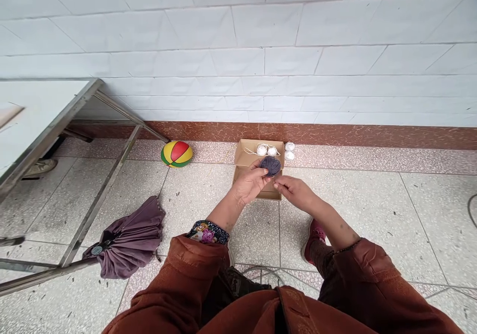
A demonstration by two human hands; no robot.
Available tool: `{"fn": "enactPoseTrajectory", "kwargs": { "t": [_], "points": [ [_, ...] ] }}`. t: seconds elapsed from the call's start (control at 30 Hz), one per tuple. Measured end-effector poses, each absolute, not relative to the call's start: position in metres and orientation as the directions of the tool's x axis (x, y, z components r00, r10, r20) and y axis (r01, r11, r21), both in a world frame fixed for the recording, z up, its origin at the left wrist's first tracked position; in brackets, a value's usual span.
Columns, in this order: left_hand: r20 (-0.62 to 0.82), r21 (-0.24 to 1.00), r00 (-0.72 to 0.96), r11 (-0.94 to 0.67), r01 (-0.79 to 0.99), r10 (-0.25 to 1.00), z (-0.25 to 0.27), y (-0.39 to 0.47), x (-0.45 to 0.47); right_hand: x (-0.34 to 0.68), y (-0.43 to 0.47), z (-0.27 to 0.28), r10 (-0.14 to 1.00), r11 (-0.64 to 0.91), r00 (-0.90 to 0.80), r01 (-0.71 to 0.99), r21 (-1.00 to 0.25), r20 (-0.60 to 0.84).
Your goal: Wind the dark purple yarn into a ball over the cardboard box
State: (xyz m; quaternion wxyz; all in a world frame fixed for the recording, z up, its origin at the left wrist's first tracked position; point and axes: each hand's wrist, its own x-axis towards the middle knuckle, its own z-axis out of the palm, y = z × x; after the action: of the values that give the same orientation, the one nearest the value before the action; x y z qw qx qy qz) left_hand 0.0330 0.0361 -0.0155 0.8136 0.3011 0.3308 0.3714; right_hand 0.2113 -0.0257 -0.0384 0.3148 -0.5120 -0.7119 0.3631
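Above the cardboard box [240,157], the left hand [249,184], partly curled, held the dark yarn ball [270,166]; the right hand [297,192] was bunched just beside, any held strand indiscernible. Steady, uncrushing support seemed advisable.

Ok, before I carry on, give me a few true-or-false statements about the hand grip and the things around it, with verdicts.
1. The left hand holds a dark yarn ball. True.
2. Two white yarn balls sit to the right of the cardboard box. True.
3. The box is shut. False: it stands open.
4. The multicoloured ball is right of the box. False: it is left of it.
5. The umbrella is purple. True.
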Motion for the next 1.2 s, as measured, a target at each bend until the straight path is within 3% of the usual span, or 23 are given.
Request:
{"fn": "enactPoseTrajectory", "kwargs": {
  "t": [0.1, 0.2, 0.33, 0.43, 0.53, 0.63, 0.77, 0.97, 1.07, 1.2],
  "points": [
    [-0.342, 0.814, 0.406, 0.483, -0.322, 0.848, -0.015, 0.039, 0.031, 0.204, -0.032, -0.028, 0.853, 0.315, -0.518, 0.421, -0.851, 0.060],
    [-0.317, 0.905, 0.363, 0.394, -0.159, 0.876, -0.013, 0.041, 0.030, 0.205, -0.035, -0.012, 0.820, 0.319, -0.565, 0.315, -0.894, 0.093],
    [-0.290, 0.950, 0.450, 0.311, 0.028, 0.845, -0.014, 0.038, 0.029, 0.219, -0.033, 0.000, 0.957, 0.223, -0.244, 0.282, -0.933, 0.155],
    [-0.267, 0.959, 0.561, 0.273, 0.075, 0.784, -0.016, 0.034, 0.030, 0.229, -0.027, -0.005, 0.987, 0.151, 0.009, 0.309, -0.939, 0.162],
    [-0.266, 0.932, 0.681, 0.363, 0.000, 0.683, -0.017, 0.030, 0.030, 0.232, -0.023, -0.014, 0.985, 0.061, 0.131, 0.359, -0.931, 0.115],
    [-0.250, 0.833, 0.758, 0.533, -0.149, 0.602, -0.015, 0.028, 0.030, 0.229, -0.020, -0.021, 0.987, 0.011, 0.142, 0.378, -0.926, 0.069],
    [-0.241, 0.722, 0.748, 0.629, -0.288, 0.618, -0.012, 0.028, 0.031, 0.225, -0.020, -0.029, 0.993, 0.037, 0.088, 0.445, -0.895, 0.084],
    [-0.306, 0.683, 0.595, 0.607, -0.407, 0.743, -0.014, 0.031, 0.033, 0.216, -0.025, -0.044, 0.983, 0.183, -0.118, 0.550, -0.815, 0.140],
    [-0.364, 0.744, 0.478, 0.558, -0.367, 0.800, -0.016, 0.034, 0.032, 0.211, -0.028, -0.041, 0.942, 0.305, -0.293, 0.551, -0.777, 0.162],
    [-0.340, 0.889, 0.405, 0.430, -0.155, 0.849, -0.016, 0.037, 0.029, 0.210, -0.032, -0.023, 0.877, 0.409, -0.432, 0.438, -0.801, 0.211]
  ]
}}
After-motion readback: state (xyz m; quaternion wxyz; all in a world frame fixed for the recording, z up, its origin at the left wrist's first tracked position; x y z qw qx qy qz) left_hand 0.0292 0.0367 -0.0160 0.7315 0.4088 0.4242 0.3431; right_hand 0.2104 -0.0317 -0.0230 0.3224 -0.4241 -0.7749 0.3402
